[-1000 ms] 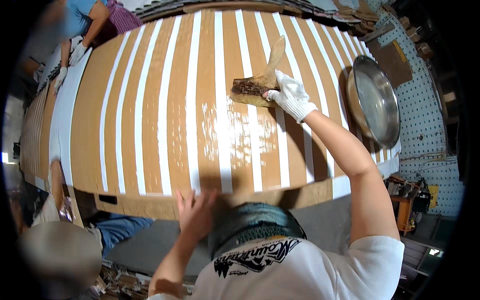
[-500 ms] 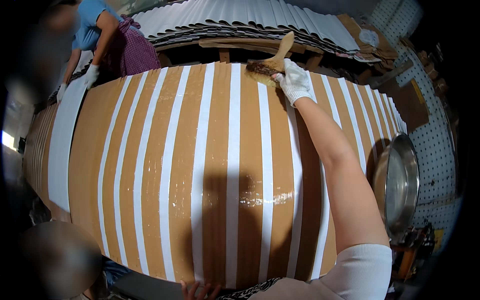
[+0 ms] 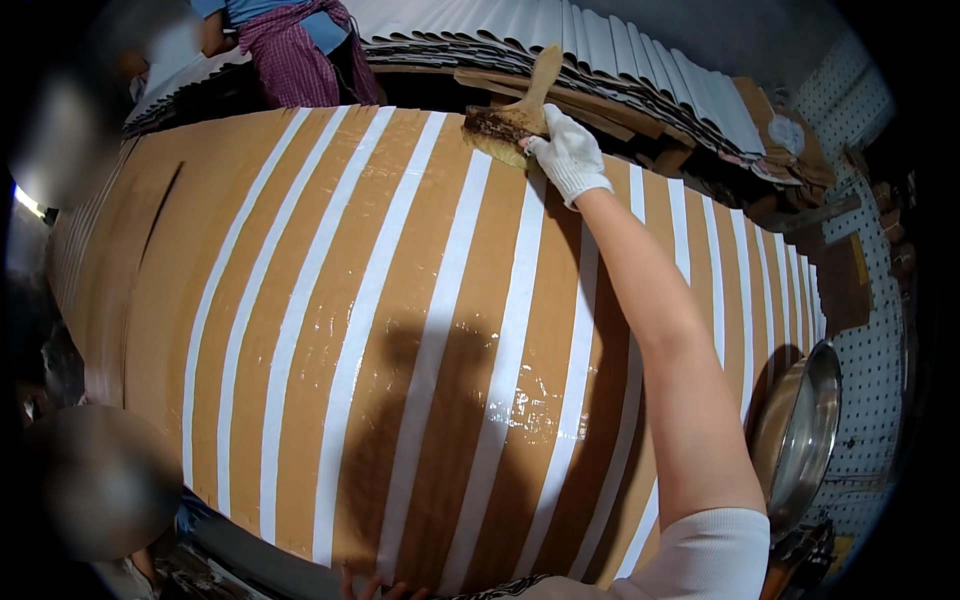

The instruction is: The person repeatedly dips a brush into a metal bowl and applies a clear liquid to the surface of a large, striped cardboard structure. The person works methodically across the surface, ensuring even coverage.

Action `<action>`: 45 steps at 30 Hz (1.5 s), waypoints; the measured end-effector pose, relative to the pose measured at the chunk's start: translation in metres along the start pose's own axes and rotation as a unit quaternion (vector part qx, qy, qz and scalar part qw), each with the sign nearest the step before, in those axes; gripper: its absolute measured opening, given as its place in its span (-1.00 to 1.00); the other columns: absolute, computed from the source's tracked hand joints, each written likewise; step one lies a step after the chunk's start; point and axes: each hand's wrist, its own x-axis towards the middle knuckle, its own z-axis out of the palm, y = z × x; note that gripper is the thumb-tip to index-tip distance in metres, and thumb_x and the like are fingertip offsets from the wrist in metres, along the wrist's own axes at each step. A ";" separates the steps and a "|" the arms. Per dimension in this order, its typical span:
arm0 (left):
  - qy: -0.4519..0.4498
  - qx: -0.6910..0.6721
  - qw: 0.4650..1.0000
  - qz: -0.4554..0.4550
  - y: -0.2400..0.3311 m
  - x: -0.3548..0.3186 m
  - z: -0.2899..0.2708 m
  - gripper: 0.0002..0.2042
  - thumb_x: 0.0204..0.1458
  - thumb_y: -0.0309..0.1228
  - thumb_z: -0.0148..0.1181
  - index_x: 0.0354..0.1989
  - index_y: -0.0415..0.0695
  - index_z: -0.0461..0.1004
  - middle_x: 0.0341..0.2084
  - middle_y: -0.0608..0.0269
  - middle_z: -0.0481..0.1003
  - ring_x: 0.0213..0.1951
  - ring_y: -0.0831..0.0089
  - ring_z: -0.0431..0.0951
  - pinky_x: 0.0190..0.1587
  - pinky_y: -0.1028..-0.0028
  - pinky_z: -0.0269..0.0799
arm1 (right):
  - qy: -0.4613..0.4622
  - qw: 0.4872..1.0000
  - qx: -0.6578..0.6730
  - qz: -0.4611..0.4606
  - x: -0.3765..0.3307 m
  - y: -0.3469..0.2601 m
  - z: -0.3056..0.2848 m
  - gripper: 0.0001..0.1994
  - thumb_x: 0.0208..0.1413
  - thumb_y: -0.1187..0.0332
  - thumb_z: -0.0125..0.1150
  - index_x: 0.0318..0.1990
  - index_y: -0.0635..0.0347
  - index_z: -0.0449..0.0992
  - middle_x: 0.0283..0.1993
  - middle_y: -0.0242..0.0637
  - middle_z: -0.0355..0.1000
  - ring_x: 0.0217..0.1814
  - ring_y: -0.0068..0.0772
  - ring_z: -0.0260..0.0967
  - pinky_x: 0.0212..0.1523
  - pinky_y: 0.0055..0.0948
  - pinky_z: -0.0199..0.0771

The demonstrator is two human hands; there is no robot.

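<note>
My right hand, in a white knit glove, grips a wide flat brush with a pale wooden handle. The brush's bristles touch the far edge of a broad spread of overlapping brown sheets. White strips run across these sheets from near to far, and wet glints show on the middle ones. Bare and partly cut off by the lower edge, my left hand rests at the near edge of the sheets. Its fingers are apart, with nothing seen in them.
A co-worker in a purple checked apron stands at the far left. Another person is partly seen at lower left. Behind the sheets lies a stack of wavy white sheets. At right, a metal basin stands near a perforated wall.
My right hand has moved the brush left along the far edge. The co-worker has turned away, and the white sheet at the left is off the brown ones. The view has shifted.
</note>
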 end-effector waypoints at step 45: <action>0.042 -0.119 0.990 -0.062 -0.002 0.016 0.023 -0.41 0.09 -0.30 0.24 0.33 0.45 0.32 0.28 0.27 0.22 0.28 0.01 0.26 0.24 -0.32 0.26 | 0.217 0.921 0.024 0.322 -0.106 0.170 -0.104 -0.45 -0.04 -0.11 0.21 -0.09 0.21 0.60 -0.15 0.12 0.57 -0.03 0.16 0.52 0.03 -0.05 0.47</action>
